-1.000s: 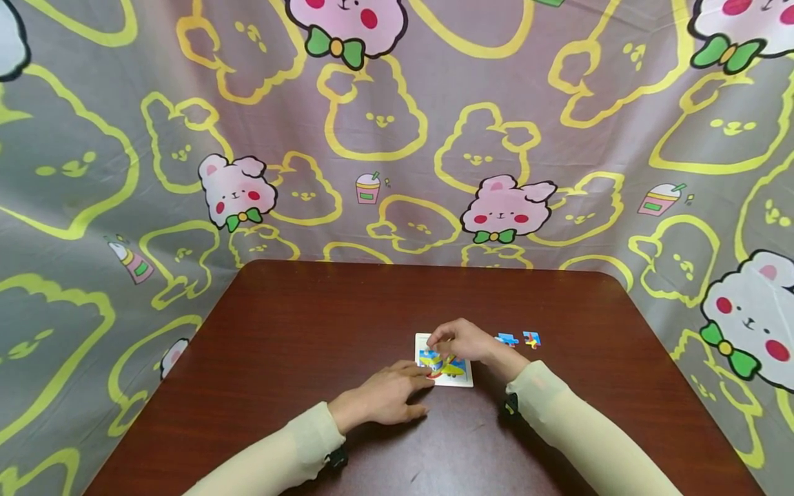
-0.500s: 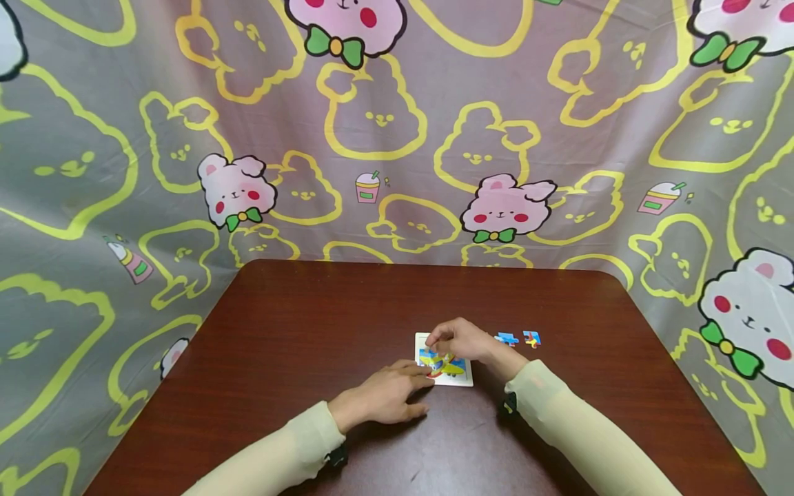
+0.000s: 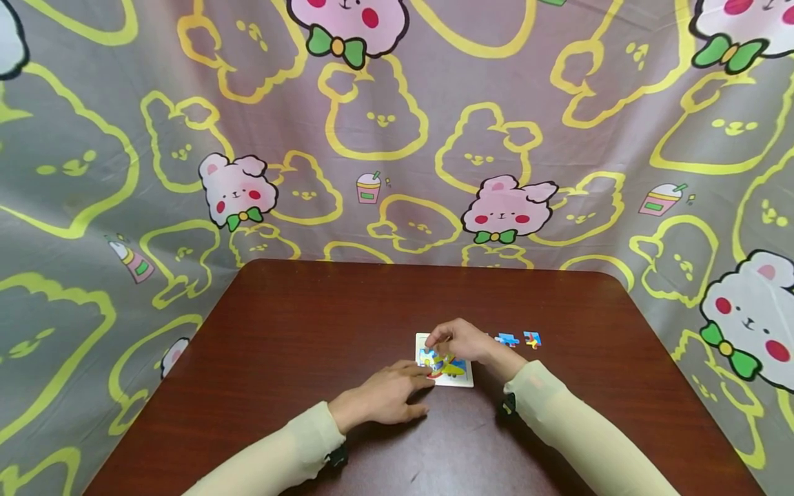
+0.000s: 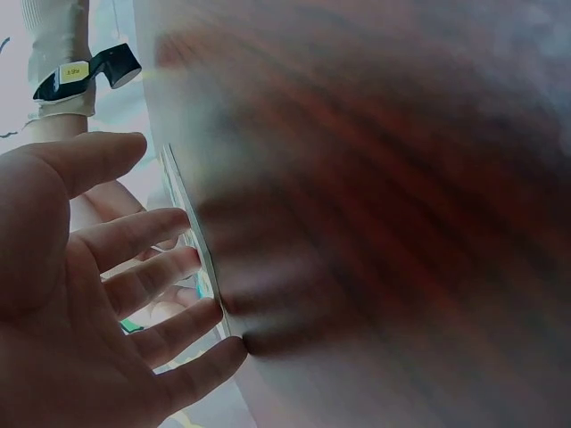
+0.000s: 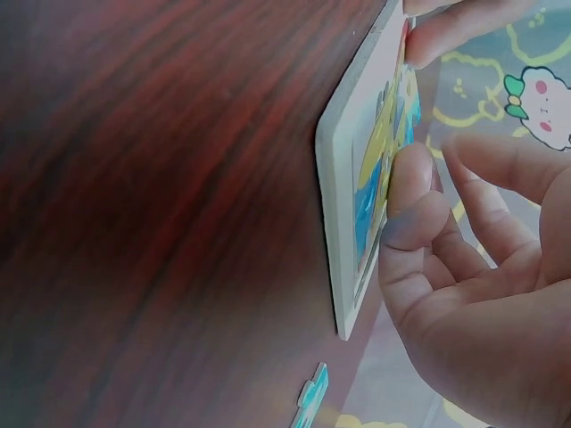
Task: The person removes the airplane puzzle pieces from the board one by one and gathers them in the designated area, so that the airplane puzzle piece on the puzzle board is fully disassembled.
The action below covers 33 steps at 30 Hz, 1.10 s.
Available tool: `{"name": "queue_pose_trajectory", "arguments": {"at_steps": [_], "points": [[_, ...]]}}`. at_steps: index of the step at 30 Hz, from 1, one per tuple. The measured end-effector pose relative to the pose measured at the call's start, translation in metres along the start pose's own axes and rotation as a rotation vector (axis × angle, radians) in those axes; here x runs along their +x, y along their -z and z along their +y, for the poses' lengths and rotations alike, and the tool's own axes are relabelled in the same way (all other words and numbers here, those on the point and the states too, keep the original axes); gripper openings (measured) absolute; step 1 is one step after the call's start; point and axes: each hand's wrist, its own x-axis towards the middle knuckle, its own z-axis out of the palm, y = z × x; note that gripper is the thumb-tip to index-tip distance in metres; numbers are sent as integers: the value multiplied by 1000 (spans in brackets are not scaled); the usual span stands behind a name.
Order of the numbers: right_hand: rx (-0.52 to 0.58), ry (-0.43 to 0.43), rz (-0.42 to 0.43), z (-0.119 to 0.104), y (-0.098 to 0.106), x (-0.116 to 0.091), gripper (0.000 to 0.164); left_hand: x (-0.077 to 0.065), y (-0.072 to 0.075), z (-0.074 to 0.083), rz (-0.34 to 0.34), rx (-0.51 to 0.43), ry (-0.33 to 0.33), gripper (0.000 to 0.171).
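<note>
A small jigsaw board (image 3: 464, 382) with a white rim lies on the table; a yellow aeroplane on blue shows in its picture. My left hand (image 3: 387, 394) lies flat beside it, fingers spread and straight, fingertips touching its left edge, as the left wrist view also shows. Over the board's upper part, my right hand (image 3: 465, 341) is curled, its index finger and thumb at a light-blue and yellow puzzle piece (image 3: 427, 358). In the right wrist view, a puzzle piece (image 5: 414, 100) sticks up from the board by the curled fingers; the exact contact is partly hidden.
Right of the board lie loose puzzle pieces, among them a blue one (image 3: 507, 339) and a blue and red one (image 3: 532, 339). The brown table (image 3: 322, 310) is bordered by a patterned curtain (image 3: 422, 124) at the back and sides.
Both hands stay almost in place. Under my right fingers the puzzle piece has turned or shifted slightly, now showing lighter blue with yellow. The left hand has not moved.
</note>
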Motion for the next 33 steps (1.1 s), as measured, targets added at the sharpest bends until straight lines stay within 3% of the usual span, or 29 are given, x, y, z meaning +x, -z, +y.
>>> {"name": "queue_pose_trajectory", "arguments": {"at_steps": [14,33], "points": [[44,-7,7,2,0,2,17,1,0,1,-8,-6,9,50],[-18,-8,66,-5,-3,0,15,1,1,1,-1,-11,5,50]]}}
